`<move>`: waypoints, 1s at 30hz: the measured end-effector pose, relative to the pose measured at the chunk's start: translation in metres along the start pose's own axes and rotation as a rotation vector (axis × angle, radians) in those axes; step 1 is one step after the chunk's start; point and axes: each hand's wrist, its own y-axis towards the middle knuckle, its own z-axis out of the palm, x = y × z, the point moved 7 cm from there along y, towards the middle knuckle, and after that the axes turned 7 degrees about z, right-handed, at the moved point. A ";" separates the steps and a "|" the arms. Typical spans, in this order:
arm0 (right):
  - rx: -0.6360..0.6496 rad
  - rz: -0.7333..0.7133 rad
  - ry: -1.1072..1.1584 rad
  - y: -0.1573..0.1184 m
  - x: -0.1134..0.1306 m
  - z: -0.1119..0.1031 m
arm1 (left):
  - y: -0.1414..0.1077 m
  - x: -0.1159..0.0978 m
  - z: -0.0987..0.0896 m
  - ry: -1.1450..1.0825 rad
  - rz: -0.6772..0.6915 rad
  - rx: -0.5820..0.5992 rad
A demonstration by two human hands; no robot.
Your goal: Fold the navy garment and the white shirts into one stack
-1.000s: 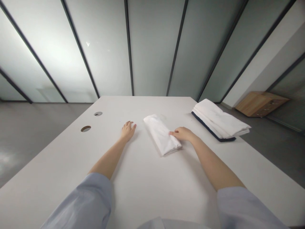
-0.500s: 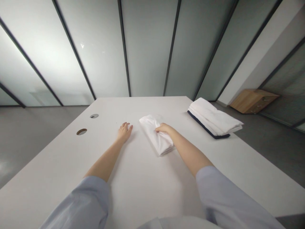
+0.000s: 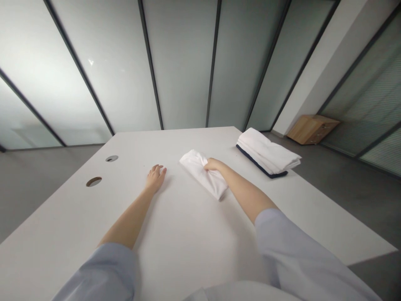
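Note:
My right hand [image 3: 213, 165] lies across the upper part of a folded white cloth [image 3: 209, 180], fingers curled into the fabric, which puckers under them. The cloth lies slantwise on a white table [image 3: 188, 234]. My left hand [image 3: 156, 178] rests flat on the tabletop just left of the cloth, holding nothing, its fingers slightly apart and not touching the cloth. Light blue sleeves cover both forearms near the bottom of the view.
A stack of folded white cloth with a navy edge [image 3: 266, 152] sits at the table's far right. Two round holes [image 3: 94, 181] pierce the tabletop at left. A low wooden cabinet [image 3: 311, 129] stands on the grey floor beyond the table.
My right hand has moved from the cloth's side edge onto its top and closed on the fabric. My left hand stays put. The whole scene has shifted left as my head turned.

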 end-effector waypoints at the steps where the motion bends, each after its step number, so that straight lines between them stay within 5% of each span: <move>1: 0.000 0.035 -0.041 0.001 -0.010 -0.006 | 0.000 -0.001 0.000 0.005 0.003 -0.001; 10: -0.162 0.202 -0.217 -0.007 -0.096 -0.055 | -0.002 -0.005 -0.001 0.031 0.015 0.045; 16: -0.285 0.192 -0.246 -0.019 -0.140 -0.083 | -0.004 -0.007 -0.002 0.033 0.020 0.083; 26: -0.541 0.258 -0.303 -0.042 -0.186 -0.230 | -0.002 -0.008 0.001 0.044 0.042 0.098; 30: -0.572 0.323 -0.196 -0.041 -0.215 -0.262 | -0.002 -0.010 0.004 0.070 0.064 0.112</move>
